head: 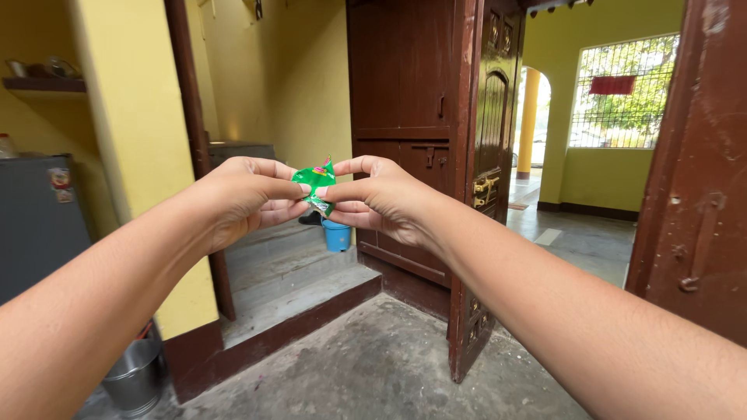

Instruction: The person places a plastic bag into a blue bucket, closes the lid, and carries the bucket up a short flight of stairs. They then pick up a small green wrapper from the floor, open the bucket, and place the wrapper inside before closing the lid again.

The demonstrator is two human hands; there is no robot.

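Note:
A small green sachet is held up at chest height between both hands. My left hand pinches its left edge with thumb and fingers. My right hand pinches its right edge, thumb on top. Both arms reach forward from the lower corners of the view. Behind the hands, a small blue bucket stands on a step.
Grey concrete steps rise ahead between yellow walls. A dark brown wooden door stands open at centre, another door leaf at the right. A steel bucket sits low left, below a grey fridge. A barred window is far right.

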